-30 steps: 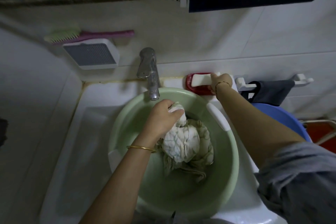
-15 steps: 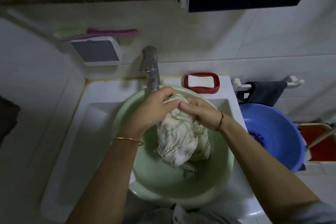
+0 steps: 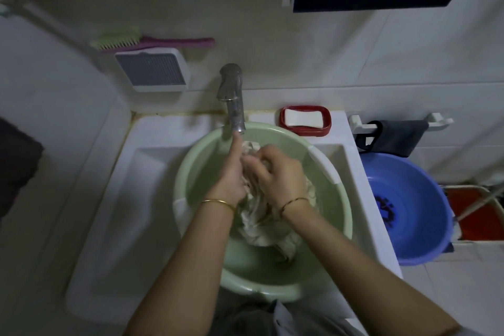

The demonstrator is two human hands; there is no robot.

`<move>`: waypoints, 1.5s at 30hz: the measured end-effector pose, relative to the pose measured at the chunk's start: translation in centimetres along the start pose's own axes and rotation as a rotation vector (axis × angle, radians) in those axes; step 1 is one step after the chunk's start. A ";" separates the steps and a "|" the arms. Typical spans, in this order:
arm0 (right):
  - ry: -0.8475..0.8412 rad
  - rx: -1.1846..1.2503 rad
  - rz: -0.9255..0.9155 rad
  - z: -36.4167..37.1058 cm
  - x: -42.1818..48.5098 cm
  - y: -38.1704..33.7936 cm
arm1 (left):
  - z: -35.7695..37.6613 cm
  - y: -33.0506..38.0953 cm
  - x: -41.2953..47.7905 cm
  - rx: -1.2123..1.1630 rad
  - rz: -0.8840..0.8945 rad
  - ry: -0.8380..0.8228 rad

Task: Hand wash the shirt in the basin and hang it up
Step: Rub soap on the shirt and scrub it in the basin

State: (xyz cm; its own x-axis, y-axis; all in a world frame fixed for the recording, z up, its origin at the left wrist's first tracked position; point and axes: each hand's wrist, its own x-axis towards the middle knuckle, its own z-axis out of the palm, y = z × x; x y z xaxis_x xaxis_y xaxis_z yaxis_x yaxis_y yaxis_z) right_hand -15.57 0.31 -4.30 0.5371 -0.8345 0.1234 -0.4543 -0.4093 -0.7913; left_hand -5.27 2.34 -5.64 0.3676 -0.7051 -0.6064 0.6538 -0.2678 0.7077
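Note:
A pale green basin [image 3: 332,229] sits in the white sink [image 3: 152,161] under the metal tap [image 3: 231,95]. Inside it a wet, bunched whitish shirt [image 3: 261,226] is held up above the basin floor. My left hand [image 3: 230,172] grips the cloth from the left, with its thumb stretched up toward the tap spout. My right hand [image 3: 275,172] has curled fingers clutching the top of the shirt, pressed against the left hand. Much of the shirt is hidden behind both hands.
A red soap dish [image 3: 326,128] with a white bar [image 3: 302,117] sits on the sink's back rim. A blue basin [image 3: 409,207] stands at the right, below a dark cloth [image 3: 392,136] on a rail. A pink-and-green brush [image 3: 152,42] lies on a wall box.
My right hand left the soap in the red dish and came back to the shirt. Both hands now bunch the cloth together, closer to the tap.

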 end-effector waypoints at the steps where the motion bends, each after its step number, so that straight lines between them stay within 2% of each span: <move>1: 0.006 -0.039 -0.032 0.7 -0.3 -0.6 | 0.9 -0.4 -0.2 -0.098 -0.018 0.016; 3: -0.006 -0.114 -0.001 1.1 0.9 -1.1 | 2.5 -1.1 -1.0 -0.201 -0.020 -0.015; 5: -0.014 -0.134 0.179 0.5 3.2 -0.6 | 3.8 -1.6 -1.7 -0.189 -0.074 -0.033; 7: 0.023 -0.049 0.312 0.0 4.5 0.3 | 4.4 -1.3 -1.9 -0.145 -0.109 -0.017; 9: 0.025 -0.023 0.277 0.5 3.5 0.4 | 3.7 -1.4 -0.8 -0.122 -0.145 0.045; 12: -0.009 -0.124 0.172 1.2 2.3 0.1 | 3.3 -1.8 -0.4 -0.137 -0.146 0.111; 15: 0.051 0.017 0.327 0.1 4.8 1.2 | 4.4 -2.3 -0.8 -0.028 -0.198 0.074; 16: 0.076 0.047 0.324 -0.1 5.0 1.5 | 4.5 -2.3 -0.8 -0.017 -0.198 0.068; 20: 0.046 -0.018 0.129 0.7 2.7 0.8 | 3.6 -1.3 -0.1 -0.038 -0.182 0.072; 22: 0.119 0.079 0.207 0.3 3.3 1.5 | 3.6 -0.9 -0.4 0.082 -0.182 -0.003; 24: 0.077 0.164 0.346 -0.7 4.3 2.5 | 3.4 -0.5 -0.5 0.204 -0.162 -0.075; 27: -0.171 0.328 0.512 -2.6 4.4 4.0 | 1.9 0.8 -0.2 0.364 0.103 -0.090; 30: -0.527 0.393 0.544 -4.9 4.1 5.2 | 0.0 2.4 -0.5 0.636 0.379 -0.100; 31: -0.585 0.422 0.534 -5.6 4.2 5.7 | -0.5 2.7 -0.6 0.710 0.427 -0.109; 35: -0.531 0.731 0.478 -7.0 4.8 7.4 | -1.1 3.9 -2.1 0.928 0.498 -0.156; 37: -0.534 0.853 0.450 -7.3 4.9 7.3 | -0.7 4.4 -2.9 1.124 0.514 -0.151; 41: -0.435 0.923 0.399 -7.5 4.9 7.4 | -0.5 4.2 -3.2 1.479 0.492 -0.031; 45: -0.321 0.945 0.393 -7.3 5.0 6.8 | -0.9 4.5 -4.1 1.543 0.472 -0.011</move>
State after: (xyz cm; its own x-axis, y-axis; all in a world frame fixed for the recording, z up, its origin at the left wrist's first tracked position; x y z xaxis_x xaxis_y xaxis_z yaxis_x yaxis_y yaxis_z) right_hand -21.17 -9.33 -4.67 0.6971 -0.6534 -0.2952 0.0240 0.4328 -0.9011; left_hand -3.24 4.60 -0.27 0.3244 -0.9144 -0.2421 -0.7683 -0.4040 0.4965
